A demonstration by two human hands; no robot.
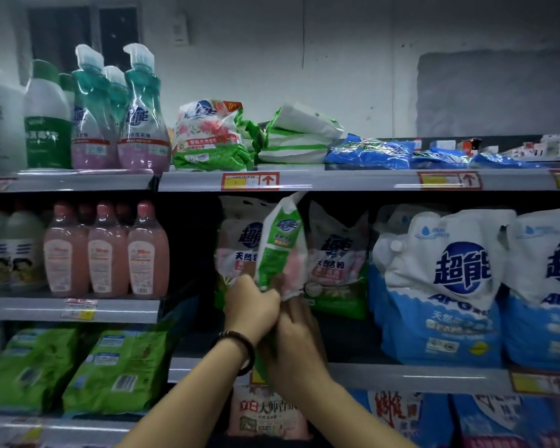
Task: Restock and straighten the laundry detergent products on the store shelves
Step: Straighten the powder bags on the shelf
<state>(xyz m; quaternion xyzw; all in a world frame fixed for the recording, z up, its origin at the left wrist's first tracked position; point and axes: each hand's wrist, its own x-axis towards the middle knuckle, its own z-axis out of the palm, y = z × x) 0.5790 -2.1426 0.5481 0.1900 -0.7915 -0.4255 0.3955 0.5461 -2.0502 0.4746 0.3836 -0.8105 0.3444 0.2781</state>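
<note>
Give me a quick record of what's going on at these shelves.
Held item: green-and-white detergent bag, turned edge-on
Left hand: grips the bag's lower end
Right hand: holds the bag from below
Spot: middle shelf, between two matching bags
Right of it: large blue-and-white bags
Top shelf: pump bottles upright, blue bags lying flat

Detergent bag (280,247): green, white, pink; crumpled, upright, turned edge-on, top leaning right. Position: left of the blue-white bags (450,286), in front of two matching bags (337,250) standing just beside them.
</note>
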